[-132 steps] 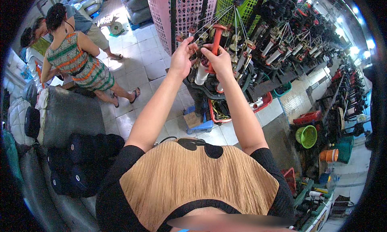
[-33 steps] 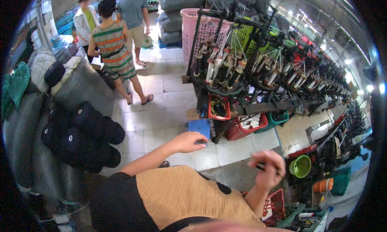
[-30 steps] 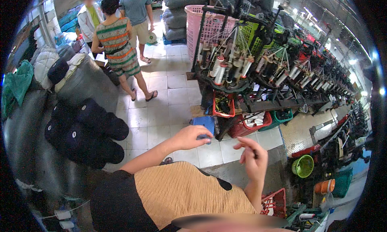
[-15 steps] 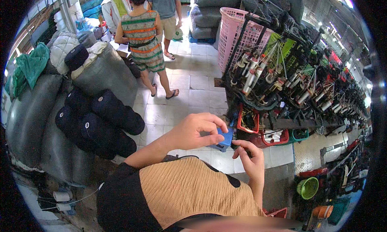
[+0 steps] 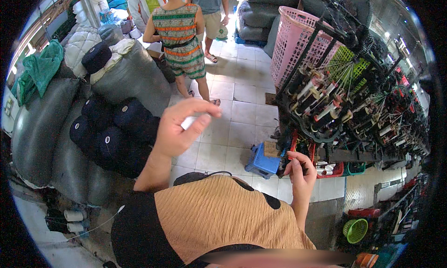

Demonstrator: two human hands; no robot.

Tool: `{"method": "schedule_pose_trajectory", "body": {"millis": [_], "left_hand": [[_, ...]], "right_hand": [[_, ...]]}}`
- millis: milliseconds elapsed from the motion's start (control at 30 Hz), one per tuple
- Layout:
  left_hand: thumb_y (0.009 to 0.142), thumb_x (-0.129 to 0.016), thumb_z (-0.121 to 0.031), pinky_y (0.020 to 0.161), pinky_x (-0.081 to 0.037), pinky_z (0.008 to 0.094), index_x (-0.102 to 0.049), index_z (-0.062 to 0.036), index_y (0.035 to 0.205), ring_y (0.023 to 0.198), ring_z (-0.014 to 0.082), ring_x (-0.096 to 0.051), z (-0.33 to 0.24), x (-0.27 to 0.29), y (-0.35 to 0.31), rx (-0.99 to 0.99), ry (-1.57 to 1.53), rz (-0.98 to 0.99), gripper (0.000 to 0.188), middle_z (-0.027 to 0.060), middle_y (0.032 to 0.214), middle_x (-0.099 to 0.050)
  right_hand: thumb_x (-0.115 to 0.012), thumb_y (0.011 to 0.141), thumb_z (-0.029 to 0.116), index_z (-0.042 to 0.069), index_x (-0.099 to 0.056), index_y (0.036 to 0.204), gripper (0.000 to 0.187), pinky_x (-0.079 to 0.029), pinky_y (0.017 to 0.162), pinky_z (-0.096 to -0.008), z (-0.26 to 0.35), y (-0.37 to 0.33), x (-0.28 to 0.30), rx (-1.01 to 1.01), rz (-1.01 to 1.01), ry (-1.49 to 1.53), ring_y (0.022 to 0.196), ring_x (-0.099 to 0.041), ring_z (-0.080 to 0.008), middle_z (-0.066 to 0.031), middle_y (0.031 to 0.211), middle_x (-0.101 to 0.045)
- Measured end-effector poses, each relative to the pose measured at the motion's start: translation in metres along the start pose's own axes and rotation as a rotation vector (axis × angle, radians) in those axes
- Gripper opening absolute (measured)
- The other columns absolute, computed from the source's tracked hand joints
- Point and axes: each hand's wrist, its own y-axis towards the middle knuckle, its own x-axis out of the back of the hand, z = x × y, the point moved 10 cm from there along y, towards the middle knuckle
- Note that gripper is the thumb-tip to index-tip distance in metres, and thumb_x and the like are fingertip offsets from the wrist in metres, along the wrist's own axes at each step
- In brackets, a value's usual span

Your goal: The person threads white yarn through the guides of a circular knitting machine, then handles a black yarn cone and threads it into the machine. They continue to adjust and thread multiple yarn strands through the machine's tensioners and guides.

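Note:
My left hand (image 5: pixel 176 130) is raised over the tiled floor, just right of the dark yarn cones (image 5: pixel 108 140). Its index finger curls round toward the thumb, making a loop; whatever may be between the tips is too small to make out. Lower down to the right, my right hand (image 5: pixel 301 172) has thumb and index finger in a pinch, beside a blue plastic stool (image 5: pixel 262 163) with a brown piece of board (image 5: pixel 272 149) on top. I cannot make out what that pinch holds.
Stuffed grey sacks (image 5: pixel 42 128) line the left. On the right runs a long machine rack (image 5: pixel 354 105) with spools, a pink basket (image 5: pixel 298 49) behind it. A person in striped clothes (image 5: pixel 179 35) stands ahead, others beyond. A green basket (image 5: pixel 355 230) stands lower right.
My left hand has swung left and up, away from the stool. The right hand has shifted slightly right, and its thumb and index finger have come together. The view has turned a little.

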Motion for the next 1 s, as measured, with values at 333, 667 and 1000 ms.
{"method": "schedule_pose_trajectory", "body": {"millis": [333,667,1000], "left_hand": [[0.089,-0.065,-0.008,0.081,-0.052,0.0320,-0.073,-0.0015,0.095,0.092,0.0219,-0.067,0.014,-0.074,0.007,0.120,0.139,0.227,0.012,0.0094,0.099,-0.071],[0.089,-0.065,-0.010,0.091,-0.050,0.0363,-0.070,-0.0030,0.103,0.102,0.0282,-0.065,0.066,-0.166,0.007,0.304,0.350,0.361,0.016,0.0121,0.107,-0.069],[0.087,-0.065,-0.007,0.096,-0.048,0.0373,-0.070,-0.0049,0.107,0.109,0.0295,-0.063,0.073,-0.245,-0.022,0.368,0.376,0.472,0.020,0.0141,0.114,-0.067]], "right_hand": [[-0.056,0.095,0.003,-0.002,-0.067,0.109,0.019,-0.046,0.061,-0.0239,-0.009,0.042,0.039,0.080,0.102,0.000,0.065,-0.057,-0.0085,-0.0024,0.076,-0.063],[-0.058,0.095,0.010,0.002,-0.070,0.107,0.018,-0.043,0.064,-0.0216,-0.088,0.052,0.129,-0.168,0.067,-0.154,0.069,-0.051,-0.0052,0.0003,0.084,-0.065],[-0.062,0.087,0.024,0.013,-0.072,0.102,0.022,-0.052,0.078,-0.0509,-0.293,0.103,0.244,-0.295,-0.192,-0.839,0.091,-0.066,-0.0412,-0.0226,0.091,-0.069]]}}
